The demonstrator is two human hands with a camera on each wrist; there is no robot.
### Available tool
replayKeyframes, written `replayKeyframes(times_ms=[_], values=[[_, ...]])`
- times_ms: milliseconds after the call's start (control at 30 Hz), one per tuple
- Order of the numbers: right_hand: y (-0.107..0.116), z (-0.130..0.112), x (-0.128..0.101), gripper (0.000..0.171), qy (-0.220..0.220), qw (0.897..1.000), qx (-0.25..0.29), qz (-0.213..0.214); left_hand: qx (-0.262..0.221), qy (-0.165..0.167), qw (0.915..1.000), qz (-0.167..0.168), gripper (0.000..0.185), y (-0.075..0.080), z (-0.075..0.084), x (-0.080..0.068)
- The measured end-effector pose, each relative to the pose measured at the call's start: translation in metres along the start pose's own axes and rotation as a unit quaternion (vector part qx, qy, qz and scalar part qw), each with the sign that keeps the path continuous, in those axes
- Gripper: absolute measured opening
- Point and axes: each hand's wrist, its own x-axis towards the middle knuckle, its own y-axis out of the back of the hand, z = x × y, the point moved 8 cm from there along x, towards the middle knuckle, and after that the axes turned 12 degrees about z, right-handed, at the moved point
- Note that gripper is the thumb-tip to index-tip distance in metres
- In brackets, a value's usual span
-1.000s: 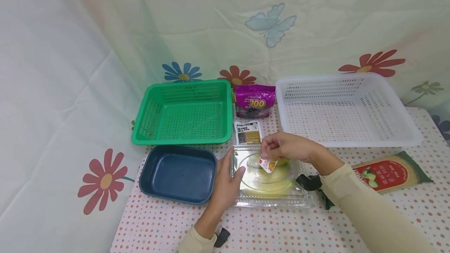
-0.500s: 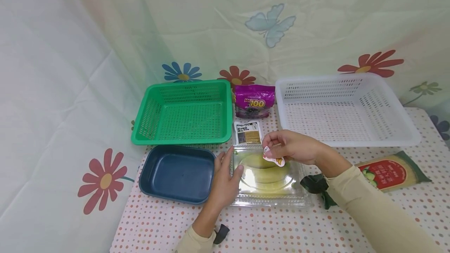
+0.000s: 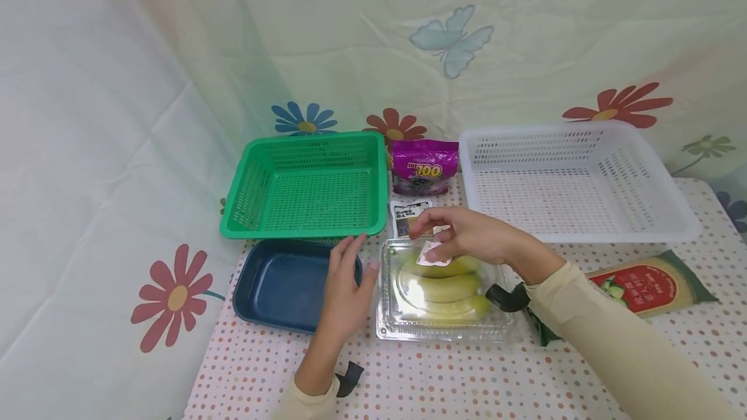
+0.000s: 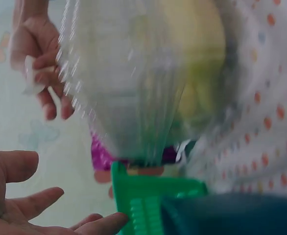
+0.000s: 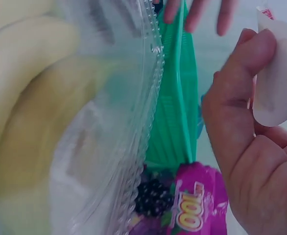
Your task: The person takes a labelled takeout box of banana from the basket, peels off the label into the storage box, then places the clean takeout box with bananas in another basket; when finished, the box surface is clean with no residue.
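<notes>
Honestly, both wrist views are blurry. From the left wrist the clear container (image 4: 133,78) is a smeared streak and I can't make out its contents there. The right wrist view cuts my right hand (image 5: 251,147) off at the frame edge, so only the thumb side shows. From the head, the white-and-brown sachet (image 3: 408,216) is half covered by my right hand (image 3: 467,238), its print unreadable.

Right hand: fingers curled, pinching a small white sticker (image 3: 430,253) between thumb and fingertips, held just above the far edge of the container (image 3: 446,332). Wrist view confirms the sticker (image 5: 278,83) sits against the thumb. Under the hand, inside the container, lie yellow-green bananas (image 3: 449,287); their skin shows through the ridged plastic in the right wrist view (image 5: 31,98).

Left hand (image 3: 344,284): fingers straight and spread, holding nothing, hovering just left of the container and over the right rim of the blue tray (image 3: 274,284). I can't tell whether the thumb touches the container.

Beyond the left hand sits the green basket (image 3: 306,183); beyond the right hand the purple snack bag (image 3: 423,167) and the white basket (image 3: 574,180). Right of my right forearm a red-and-green packet (image 3: 642,287) lies on the dotted counter (image 3: 443,381).
</notes>
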Motion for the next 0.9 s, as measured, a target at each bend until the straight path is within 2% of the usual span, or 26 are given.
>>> replayKeyframes(times_ms=[200,367,467,733,900], values=[[-0.005,-0.010,0.012,0.033,-0.009,1.000,-0.026,0.009,-0.014,-0.013,0.9989,0.043,0.050,0.041,-0.003,0.018],[-0.008,-0.022,0.024,0.019,-0.002,0.999,-0.040,0.036,0.005,-0.008,0.9972,0.074,0.050,0.078,-0.019,0.035],[-0.013,-0.029,0.031,0.017,0.003,0.998,-0.050,0.044,0.026,0.000,0.9955,0.091,0.050,0.100,-0.030,0.044],[-0.042,-0.041,0.054,0.014,-0.001,1.000,-0.004,0.028,0.060,0.018,0.9895,0.130,0.049,0.151,-0.056,0.057],[-0.060,-0.047,0.068,0.013,-0.004,1.000,0.003,0.027,0.085,0.021,0.9866,0.138,0.048,0.177,-0.071,0.061]])
